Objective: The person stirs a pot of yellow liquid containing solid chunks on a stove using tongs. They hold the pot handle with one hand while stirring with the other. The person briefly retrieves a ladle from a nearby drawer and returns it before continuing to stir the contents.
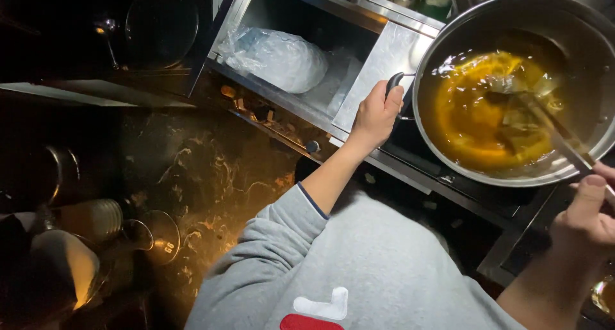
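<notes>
Amber liquid already fills the steel pan on the dark cooktop, with pale pieces floating loose in it, so we judge the cooking under way but unfinished. Our left hand is closed around the pan's black handle, while our right hand grips a metal utensil dipped into the liquid.

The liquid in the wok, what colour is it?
Amber-orange, glossy liquid in the grey metal wok; head view shows it.
</notes>
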